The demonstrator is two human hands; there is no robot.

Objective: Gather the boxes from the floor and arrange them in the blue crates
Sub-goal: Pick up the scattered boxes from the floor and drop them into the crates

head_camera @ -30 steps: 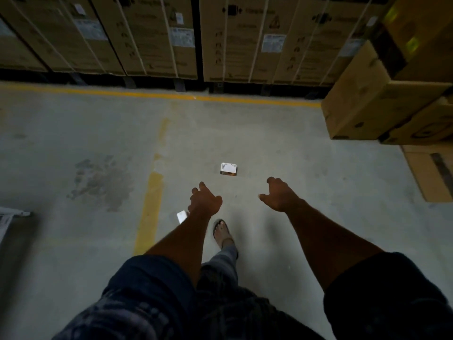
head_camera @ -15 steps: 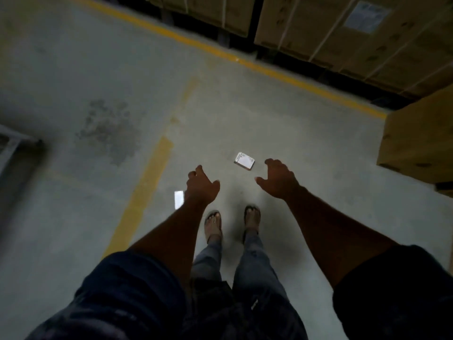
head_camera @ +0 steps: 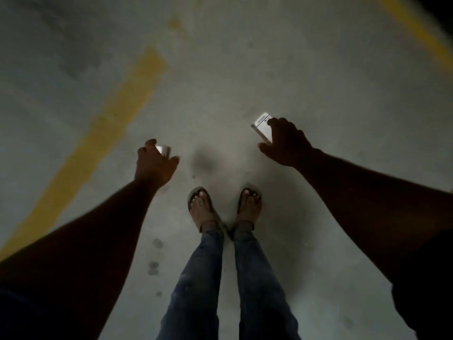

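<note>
Right hand (head_camera: 286,143) grips flat white box (head_camera: 262,126); left hand (head_camera: 154,165), smaller box (head_camera: 163,150).

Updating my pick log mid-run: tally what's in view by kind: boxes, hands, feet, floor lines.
Small white boxes: 2 (left box gripped by left hand, right box gripped by right hand)
Hands: 2
Sandalled feet: 2
Yellow floor lines: 2
Total: 8

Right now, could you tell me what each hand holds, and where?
Left hand: small white box, near end. Right hand: second white box, near end.
</note>
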